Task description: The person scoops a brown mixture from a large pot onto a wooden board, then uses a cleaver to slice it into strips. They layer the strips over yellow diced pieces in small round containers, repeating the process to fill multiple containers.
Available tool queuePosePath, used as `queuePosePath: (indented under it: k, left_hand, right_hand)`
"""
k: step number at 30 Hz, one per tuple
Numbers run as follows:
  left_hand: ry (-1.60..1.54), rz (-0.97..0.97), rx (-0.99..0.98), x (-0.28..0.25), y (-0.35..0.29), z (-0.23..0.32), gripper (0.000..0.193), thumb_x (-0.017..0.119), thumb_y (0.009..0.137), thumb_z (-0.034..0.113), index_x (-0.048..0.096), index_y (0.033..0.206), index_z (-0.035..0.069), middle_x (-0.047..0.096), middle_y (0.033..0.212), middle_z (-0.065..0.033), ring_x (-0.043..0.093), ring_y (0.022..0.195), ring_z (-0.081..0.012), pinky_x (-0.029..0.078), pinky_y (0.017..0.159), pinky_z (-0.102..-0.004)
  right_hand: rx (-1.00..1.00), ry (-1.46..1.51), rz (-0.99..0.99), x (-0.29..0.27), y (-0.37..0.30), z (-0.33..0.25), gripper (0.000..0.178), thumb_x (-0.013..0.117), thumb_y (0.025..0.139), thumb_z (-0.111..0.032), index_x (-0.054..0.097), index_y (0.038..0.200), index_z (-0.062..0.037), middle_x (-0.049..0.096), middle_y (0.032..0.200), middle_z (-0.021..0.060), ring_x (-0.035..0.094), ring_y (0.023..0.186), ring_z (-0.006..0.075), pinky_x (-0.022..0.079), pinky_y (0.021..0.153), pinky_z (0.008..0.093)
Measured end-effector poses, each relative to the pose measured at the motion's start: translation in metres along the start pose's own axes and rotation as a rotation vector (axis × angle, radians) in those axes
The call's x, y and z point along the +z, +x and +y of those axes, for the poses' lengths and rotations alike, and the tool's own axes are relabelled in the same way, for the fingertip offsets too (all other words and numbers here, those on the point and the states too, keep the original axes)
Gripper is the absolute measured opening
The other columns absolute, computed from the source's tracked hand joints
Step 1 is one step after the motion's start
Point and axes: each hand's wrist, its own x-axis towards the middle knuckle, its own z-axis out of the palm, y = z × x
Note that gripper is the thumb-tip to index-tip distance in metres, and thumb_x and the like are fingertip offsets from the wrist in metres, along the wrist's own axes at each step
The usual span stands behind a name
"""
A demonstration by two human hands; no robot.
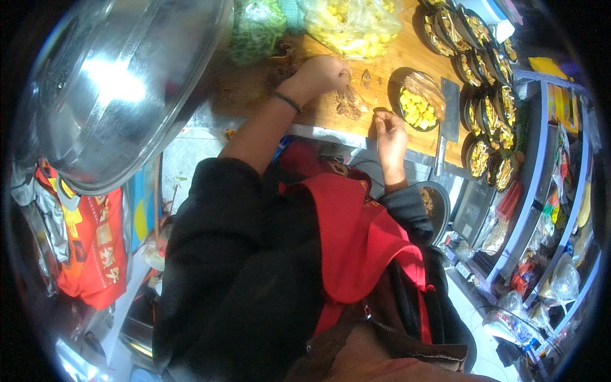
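Observation:
My left hand (323, 74) is over the wooden board (248, 99), its fingers curled in; whatever they may hold is hidden. Just below it lie brown slices, probably meat (349, 105). At the board's near edge is my right hand (391, 140), fingers drawn together, with nothing I can make out between them. Close beyond it stands a dark round bowl (419, 129) of yellow cubes (417, 109), topped along its far right side by brown slices (428, 90). A cleaver (449, 105) lies right of the bowl, its handle toward me.
Several filled dark bowls (490, 114) crowd the board's right end. At the back are a clear bag of yellow pieces (356, 28) and a bag of greens (258, 28). A large shiny metal vessel (127, 121) fills the upper left. Shelves (541, 191) with bags stand right.

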Motion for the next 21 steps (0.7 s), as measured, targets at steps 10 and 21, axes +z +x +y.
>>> queuePosePath:
  k: [10,21]
  left_hand:
    - [0.036,-0.240,0.051,-0.019,0.022,-0.011,0.028,0.064,0.078,0.029,0.061,0.077,0.001,0.057,0.063,-0.0123,0.053,0.057,-0.0190,0.043,0.056,-0.0330]
    - [-0.070,-0.351,0.009,-0.019,0.049,-0.030,0.022,0.071,0.072,0.022,0.060,0.068,0.002,0.060,0.062,-0.0107,0.057,0.059,-0.0185,0.045,0.057,-0.0333]
  right_hand:
    - [-0.275,-0.241,-0.084,0.021,0.022,-0.045,0.024,0.065,0.079,-0.016,0.063,0.102,-0.0096,0.061,0.104,0.0157,0.056,0.102,0.0319,0.042,0.089,0.0397]
    - [0.264,0.371,-0.331,0.008,0.018,-0.006,0.015,0.064,0.084,-0.003,0.052,0.093,-0.0041,0.051,0.071,-0.0046,0.045,0.061,0.0029,0.037,0.052,0.0182]
